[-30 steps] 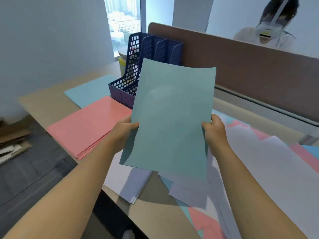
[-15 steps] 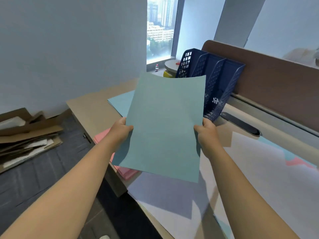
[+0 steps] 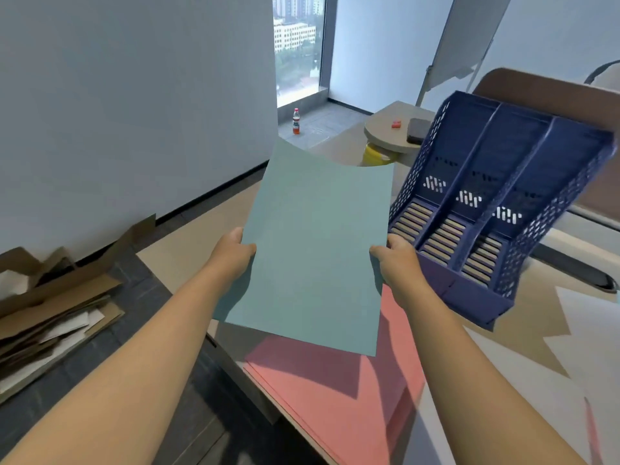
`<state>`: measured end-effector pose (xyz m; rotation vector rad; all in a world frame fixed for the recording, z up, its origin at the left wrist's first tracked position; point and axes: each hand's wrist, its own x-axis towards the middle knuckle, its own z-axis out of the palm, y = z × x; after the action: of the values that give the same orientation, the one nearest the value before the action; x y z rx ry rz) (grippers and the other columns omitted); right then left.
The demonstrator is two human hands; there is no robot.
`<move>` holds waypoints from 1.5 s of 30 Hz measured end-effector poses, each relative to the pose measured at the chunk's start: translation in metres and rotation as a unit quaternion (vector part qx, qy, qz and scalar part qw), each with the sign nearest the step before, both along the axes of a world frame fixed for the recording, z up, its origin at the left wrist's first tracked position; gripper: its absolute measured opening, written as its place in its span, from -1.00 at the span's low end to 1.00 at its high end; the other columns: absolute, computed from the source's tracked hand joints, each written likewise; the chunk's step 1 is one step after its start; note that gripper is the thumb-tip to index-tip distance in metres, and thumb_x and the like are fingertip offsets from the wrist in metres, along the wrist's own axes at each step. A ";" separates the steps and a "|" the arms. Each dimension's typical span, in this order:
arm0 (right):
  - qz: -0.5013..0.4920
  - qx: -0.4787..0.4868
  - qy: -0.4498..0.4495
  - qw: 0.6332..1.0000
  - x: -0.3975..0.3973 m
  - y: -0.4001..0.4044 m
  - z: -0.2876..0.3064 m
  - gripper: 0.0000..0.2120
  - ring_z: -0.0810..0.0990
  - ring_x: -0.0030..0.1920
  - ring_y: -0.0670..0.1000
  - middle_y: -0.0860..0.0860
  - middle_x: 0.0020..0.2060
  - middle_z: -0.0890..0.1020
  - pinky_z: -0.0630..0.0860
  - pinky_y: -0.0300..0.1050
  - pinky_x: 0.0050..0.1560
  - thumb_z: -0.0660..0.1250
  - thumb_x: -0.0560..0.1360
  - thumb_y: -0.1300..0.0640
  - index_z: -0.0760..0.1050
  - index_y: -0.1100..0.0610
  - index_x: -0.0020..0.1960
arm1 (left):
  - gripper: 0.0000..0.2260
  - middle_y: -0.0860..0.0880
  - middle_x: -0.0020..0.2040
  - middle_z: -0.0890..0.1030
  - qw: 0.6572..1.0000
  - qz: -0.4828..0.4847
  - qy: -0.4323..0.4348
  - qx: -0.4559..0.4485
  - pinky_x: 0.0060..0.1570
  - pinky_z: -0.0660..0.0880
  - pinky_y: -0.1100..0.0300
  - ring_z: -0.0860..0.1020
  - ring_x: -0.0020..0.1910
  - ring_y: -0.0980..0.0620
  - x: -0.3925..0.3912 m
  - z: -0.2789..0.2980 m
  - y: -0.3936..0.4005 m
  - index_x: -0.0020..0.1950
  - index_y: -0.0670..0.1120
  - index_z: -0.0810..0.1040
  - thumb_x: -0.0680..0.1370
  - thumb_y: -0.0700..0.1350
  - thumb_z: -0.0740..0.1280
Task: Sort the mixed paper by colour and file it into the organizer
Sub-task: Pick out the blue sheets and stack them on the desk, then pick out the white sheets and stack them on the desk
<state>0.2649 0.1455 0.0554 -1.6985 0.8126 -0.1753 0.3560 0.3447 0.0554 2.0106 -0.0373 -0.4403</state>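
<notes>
I hold a teal-blue sheet of paper (image 3: 315, 243) upright in front of me, above the desk's left end. My left hand (image 3: 233, 255) grips its left edge and my right hand (image 3: 396, 260) grips its right edge. Just right of the sheet stands the dark blue plastic organizer (image 3: 523, 209) with three slots, all showing bare slatted bottoms. Below the sheet a stack of pink paper (image 3: 339, 397) lies on the desk near its front edge. White sheets (image 3: 590, 333) lie at the far right.
The beige desk (image 3: 201, 243) ends at the left, with dark floor beyond. Flattened cardboard (image 3: 50, 317) is piled on the floor at the left. A round side table (image 3: 389, 135) and a bottle (image 3: 296, 121) on the floor stand by the window. A brown partition rises behind the organizer.
My view has swung left and down while both hands kept the sheet. The organizer now appears right of the sheet, and the pink stack lies directly beneath it.
</notes>
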 end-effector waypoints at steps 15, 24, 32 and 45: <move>0.016 -0.014 0.121 0.992 0.113 -0.007 -0.046 -0.77 0.42 -0.32 0.03 0.10 -0.21 0.46 0.28 -0.24 -0.51 0.24 0.44 0.40 0.36 0.24 0.07 | -0.74 -0.11 0.14 0.55 0.993 -0.086 -0.005 0.082 0.01 0.43 0.08 0.52 0.06 -0.13 0.157 -0.046 -0.030 0.26 -0.17 0.43 0.59 -0.28 0.14; -0.155 -0.060 0.180 0.969 0.127 0.012 -0.081 -0.57 0.48 0.02 0.12 0.16 0.03 0.51 0.37 -0.13 -0.08 0.22 0.48 0.38 0.25 0.24 0.31 | -0.71 -0.18 0.23 0.54 0.963 -0.248 -0.002 0.106 -0.02 0.34 0.16 0.51 0.09 -0.13 0.214 -0.085 -0.065 0.29 -0.23 0.45 0.59 -0.31 0.15; -0.200 -0.092 0.225 0.949 0.142 0.011 -0.100 -0.54 0.43 -0.01 0.12 0.15 -0.01 0.43 0.36 -0.09 -0.09 0.17 0.51 0.38 0.19 0.22 0.38 | -0.74 -0.22 0.20 0.50 0.936 -0.308 -0.040 0.168 -0.08 0.30 0.17 0.46 0.07 -0.17 0.231 -0.105 -0.081 0.27 -0.24 0.40 0.59 -0.23 0.16; -0.130 -0.272 0.312 0.901 0.125 0.015 -0.075 -0.72 0.45 0.17 0.18 0.16 0.20 0.44 0.39 -0.06 -0.02 0.16 0.55 0.23 0.40 0.21 0.25 | -0.64 -0.13 0.33 0.39 0.800 -0.461 -0.237 0.303 0.23 0.33 0.03 0.35 0.30 -0.14 0.227 -0.081 -0.085 0.37 -0.11 0.36 0.59 -0.08 0.20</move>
<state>0.3896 0.1603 -0.0192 -2.2048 1.5858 -0.0299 0.5831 0.2601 -0.0258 2.5921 -1.3972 -0.5736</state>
